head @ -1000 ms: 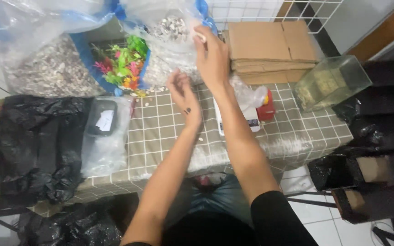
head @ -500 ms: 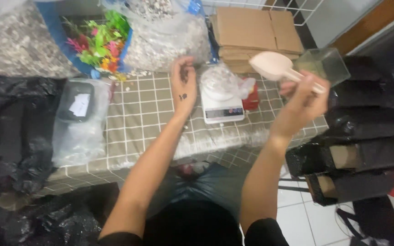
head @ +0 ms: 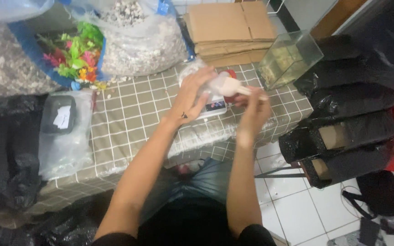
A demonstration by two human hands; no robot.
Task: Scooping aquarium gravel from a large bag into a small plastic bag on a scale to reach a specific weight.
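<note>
Folded cardboard (head: 231,27), glass tank (head: 288,59), colourful plastic plants (head: 76,52) on checked tablecloth (head: 128,123)

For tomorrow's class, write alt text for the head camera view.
Two bare hands, left hand and right hand, hold a pale plastic scoop above a small scale on a checked table, near gravel bags and a glass tank.

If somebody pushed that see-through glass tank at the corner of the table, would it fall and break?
The clear glass tank probably would not bend, since its walls look stiff and flat. It sits near the edge of the checked tablecloth table, so a hard push might slide it off. Being glass, it would likely crack on the white tiled floor.
</note>
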